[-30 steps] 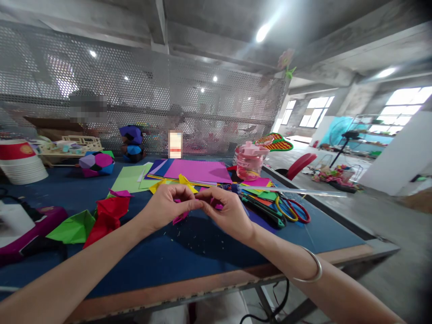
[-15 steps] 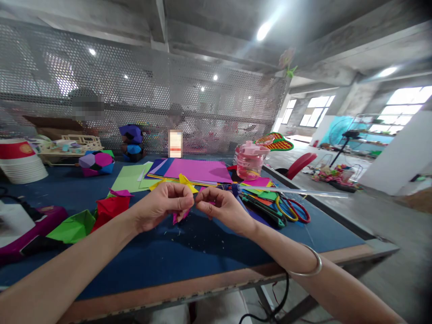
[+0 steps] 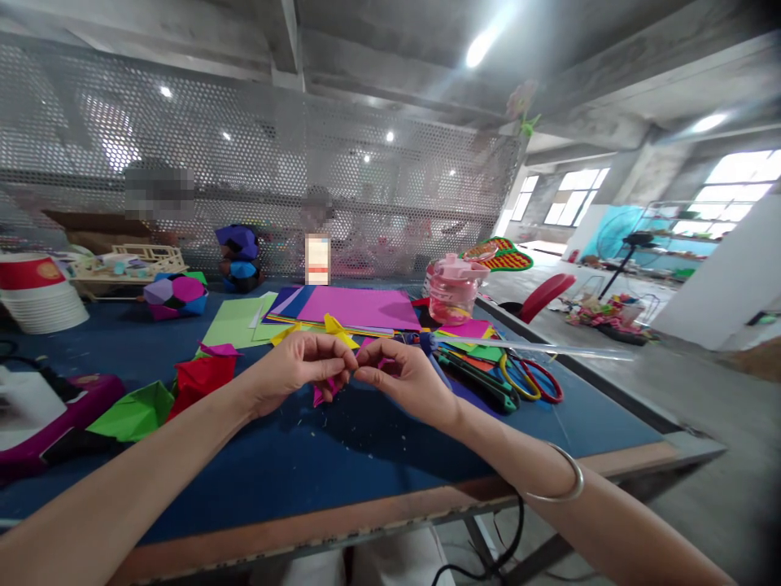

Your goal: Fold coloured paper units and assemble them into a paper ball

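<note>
My left hand (image 3: 314, 362) and my right hand (image 3: 399, 373) meet over the middle of the table, both closed in a pinch. Their fingertips touch or nearly touch; whatever lies between them is too small or hidden to make out. Behind the fingers shows a yellow folded paper piece (image 3: 339, 332). A pink paper piece (image 3: 325, 394) is partly covered by my left hand; I cannot tell whether it is held or lies on the table. Left of my left forearm sit a red folded paper shape (image 3: 201, 378) and a green folded paper shape (image 3: 135, 413).
Magenta paper (image 3: 366, 306) and light green sheets (image 3: 230, 320) lie behind my hands. To the right are scissors (image 3: 544, 382), a green-black cutter (image 3: 491, 391), a clear rod (image 3: 537, 347) and a pink jug (image 3: 452, 291). Paper cups (image 3: 42, 301) and a multicoloured paper ball (image 3: 176, 295) stand left.
The fingertips of my two hands have come together, closing the small gap between them. The other things on the table stay in place; the view has shifted slightly.
</note>
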Demonstrator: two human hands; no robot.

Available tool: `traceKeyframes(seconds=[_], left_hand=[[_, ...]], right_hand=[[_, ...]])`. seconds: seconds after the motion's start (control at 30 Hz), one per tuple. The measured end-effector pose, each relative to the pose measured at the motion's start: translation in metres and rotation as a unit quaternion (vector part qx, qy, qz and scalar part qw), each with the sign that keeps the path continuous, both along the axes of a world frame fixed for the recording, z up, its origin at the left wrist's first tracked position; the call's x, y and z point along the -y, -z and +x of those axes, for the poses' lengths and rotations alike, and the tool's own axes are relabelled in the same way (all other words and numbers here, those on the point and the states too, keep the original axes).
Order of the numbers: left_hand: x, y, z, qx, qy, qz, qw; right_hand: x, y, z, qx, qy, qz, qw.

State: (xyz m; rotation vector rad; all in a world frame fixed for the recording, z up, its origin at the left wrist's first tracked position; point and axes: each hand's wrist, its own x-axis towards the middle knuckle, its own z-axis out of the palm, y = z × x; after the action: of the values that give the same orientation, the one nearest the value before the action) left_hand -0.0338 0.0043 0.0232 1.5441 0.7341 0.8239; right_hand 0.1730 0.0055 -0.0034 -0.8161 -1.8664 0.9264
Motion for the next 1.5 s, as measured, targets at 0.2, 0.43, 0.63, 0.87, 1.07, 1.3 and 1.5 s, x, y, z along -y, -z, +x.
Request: traceKeyframes(seconds=[0.2,0.43,0.63,0.87,1.07,1.3,1.5], left_hand=[[0.001,0.000,0.001,-0.024,0.007,0.009,1.000],[-0.002,0.003,0.004,-0.050,-0.007,0.036,0.998],[-0.002,0.010,0.011,-0.094,-0.050,0.120,0.987],[0.002,0.008,0.013,-0.100,-0.088,0.151,0.980],[0.000,0.002,0.008,-0.004,-0.010,0.046,0.999],[-0.021,0.007,-0.007,-0.113,-0.179,0.205,0.956],[-0.032,0.024,-0.012,-0.260,-0.149,0.353,0.886]], right_hand=[[0.001,0.000,0.002,0.058,0.031,0.091,0.994],[0.002,-0.003,0.001,0.072,0.029,0.128,0.989],[0.003,-0.001,0.003,0.095,0.027,0.153,0.983],[0.006,-0.002,-0.002,0.038,0.001,0.058,0.998],[0.006,-0.003,-0.004,-0.016,-0.037,-0.009,0.999],[0.005,-0.002,0.005,-0.005,-0.031,0.042,0.999],[0.014,-0.007,0.003,0.077,-0.016,0.130,0.988]])
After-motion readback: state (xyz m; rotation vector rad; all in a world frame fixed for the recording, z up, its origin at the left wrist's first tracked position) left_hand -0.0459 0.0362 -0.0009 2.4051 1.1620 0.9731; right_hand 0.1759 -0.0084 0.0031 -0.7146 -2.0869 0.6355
